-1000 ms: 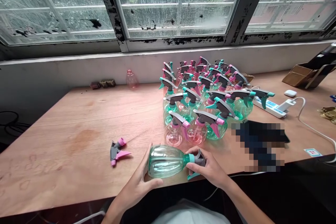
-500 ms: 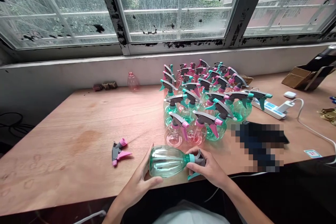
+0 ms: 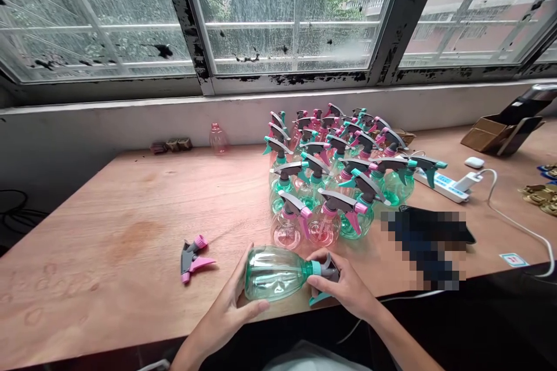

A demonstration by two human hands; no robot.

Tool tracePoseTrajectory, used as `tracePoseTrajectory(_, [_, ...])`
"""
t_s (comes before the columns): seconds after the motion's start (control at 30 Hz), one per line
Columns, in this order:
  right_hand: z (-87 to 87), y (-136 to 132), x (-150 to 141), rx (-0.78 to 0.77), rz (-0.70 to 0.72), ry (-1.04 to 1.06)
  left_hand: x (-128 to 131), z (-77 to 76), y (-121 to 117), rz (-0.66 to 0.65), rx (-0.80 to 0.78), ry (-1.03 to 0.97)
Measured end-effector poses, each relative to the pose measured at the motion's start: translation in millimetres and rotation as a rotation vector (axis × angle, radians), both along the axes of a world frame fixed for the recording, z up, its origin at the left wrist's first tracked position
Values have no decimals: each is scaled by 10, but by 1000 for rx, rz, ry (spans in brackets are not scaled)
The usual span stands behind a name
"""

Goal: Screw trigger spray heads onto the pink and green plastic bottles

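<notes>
A clear green spray bottle (image 3: pixel 272 272) lies on its side at the near edge of the wooden table (image 3: pixel 130 214). My left hand (image 3: pixel 228 313) cups the bottle's base, thumb over its lower side. My right hand (image 3: pixel 346 287) is wrapped round the grey and teal trigger head (image 3: pixel 324 278) at the bottle's neck. Just behind stands a cluster of several pink and green spray bottles (image 3: pixel 335 179) with heads fitted.
A loose pink and grey trigger head (image 3: pixel 194 252) lies to the left. One headless pink bottle (image 3: pixel 217 139) stands by the wall near small blocks (image 3: pixel 171 145). At the right lie a blurred dark object (image 3: pixel 429 240), a power strip (image 3: pixel 441 185) with white cable, and a cardboard box (image 3: pixel 483 136).
Both hands keep their hold on the bottle and its head. The view has tilted slightly; the bottle sits a little lower in frame.
</notes>
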State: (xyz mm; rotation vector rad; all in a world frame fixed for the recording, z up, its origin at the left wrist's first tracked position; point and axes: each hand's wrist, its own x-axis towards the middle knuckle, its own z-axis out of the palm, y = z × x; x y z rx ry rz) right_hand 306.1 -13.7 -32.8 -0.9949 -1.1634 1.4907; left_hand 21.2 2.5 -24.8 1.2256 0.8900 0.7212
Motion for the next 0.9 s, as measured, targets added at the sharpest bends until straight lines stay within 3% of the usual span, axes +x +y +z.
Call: tracePoseTrajectory(0.9, [-47, 28, 28, 10, 7, 16, 9, 57, 3, -49, 70, -12])
